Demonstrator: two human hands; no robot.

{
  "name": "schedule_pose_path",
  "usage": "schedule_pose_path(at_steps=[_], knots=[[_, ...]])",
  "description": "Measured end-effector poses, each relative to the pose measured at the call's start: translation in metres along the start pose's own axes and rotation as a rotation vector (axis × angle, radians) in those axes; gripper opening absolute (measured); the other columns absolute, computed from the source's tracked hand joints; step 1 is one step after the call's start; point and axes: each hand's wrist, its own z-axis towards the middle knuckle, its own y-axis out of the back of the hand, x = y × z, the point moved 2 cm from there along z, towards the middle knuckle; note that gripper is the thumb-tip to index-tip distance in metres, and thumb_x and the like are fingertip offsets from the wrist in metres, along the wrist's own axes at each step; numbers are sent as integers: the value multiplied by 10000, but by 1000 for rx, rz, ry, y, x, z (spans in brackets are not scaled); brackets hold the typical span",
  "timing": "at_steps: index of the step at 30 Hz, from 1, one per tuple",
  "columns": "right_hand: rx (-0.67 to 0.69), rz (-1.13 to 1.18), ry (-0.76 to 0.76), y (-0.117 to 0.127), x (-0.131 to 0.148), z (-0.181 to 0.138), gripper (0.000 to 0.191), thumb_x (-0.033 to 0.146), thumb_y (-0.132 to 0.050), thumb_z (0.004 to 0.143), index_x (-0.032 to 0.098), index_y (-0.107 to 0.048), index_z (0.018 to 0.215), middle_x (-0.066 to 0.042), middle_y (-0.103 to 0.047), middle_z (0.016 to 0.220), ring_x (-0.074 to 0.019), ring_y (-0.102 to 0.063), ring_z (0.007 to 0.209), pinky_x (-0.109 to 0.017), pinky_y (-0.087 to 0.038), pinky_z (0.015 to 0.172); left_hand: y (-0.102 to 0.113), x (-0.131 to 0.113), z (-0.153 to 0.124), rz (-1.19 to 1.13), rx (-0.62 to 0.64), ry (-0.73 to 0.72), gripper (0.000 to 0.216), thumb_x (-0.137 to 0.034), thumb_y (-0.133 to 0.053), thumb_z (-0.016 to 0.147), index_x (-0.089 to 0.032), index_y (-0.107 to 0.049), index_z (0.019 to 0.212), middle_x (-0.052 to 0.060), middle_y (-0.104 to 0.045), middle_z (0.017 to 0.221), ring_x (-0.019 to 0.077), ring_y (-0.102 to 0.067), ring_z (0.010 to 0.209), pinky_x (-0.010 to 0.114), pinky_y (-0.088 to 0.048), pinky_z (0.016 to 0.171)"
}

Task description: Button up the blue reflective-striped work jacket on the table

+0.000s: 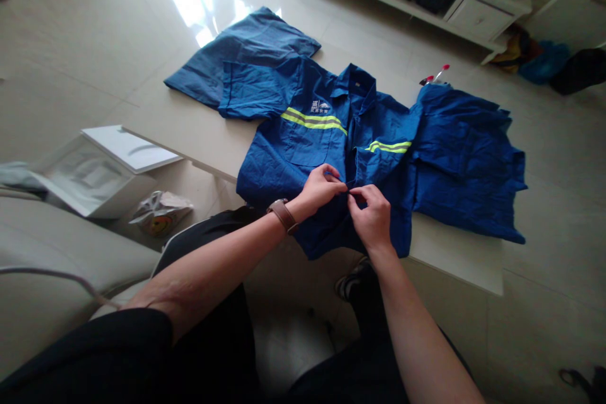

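A blue short-sleeved work shirt (307, 154) lies spread front up on a long pale table (208, 139). Yellow-and-grey reflective bands cross its chest, and a white logo sits above one of them. My left hand (324, 186), with a watch on the wrist, pinches the shirt at the lower part of its front opening. Right beside it my right hand (372, 214) is closed in a pinch on the same front edge. The fingertips of both hands almost meet over a small dark spot whose detail I cannot make out.
Folded blue garments (464, 158) lie to the right, another blue cloth (255, 38) behind the left sleeve. A red-tipped item (442, 71) stands behind the right pile. A white box (99, 170) and plastic bag (161, 211) are left; a white cabinet (478, 16) stands at the back.
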Motion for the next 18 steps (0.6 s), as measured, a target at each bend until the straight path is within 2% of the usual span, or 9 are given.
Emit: schedule_pose_path(at_steps=[11, 18], knots=[[16, -10, -5, 0, 1, 0, 110, 180, -605, 905, 203, -706, 866, -47, -677, 855, -191, -642, 776, -334, -522, 758, -1, 6, -1, -52, -74, 38, 338, -10, -725, 673, -182, -528, 886, -50, -638, 623, 111, -618, 588, 232, -508, 634], [48, -28, -26, -1, 2, -1, 102, 184, -607, 902, 208, -705, 887, -57, -684, 894, -201, -644, 802, -343, -516, 778, -1, 6, 0, -4, -88, -10, 371, 1, -715, 638, -184, -536, 906, -53, -642, 622, 106, -599, 562, 217, -465, 594]])
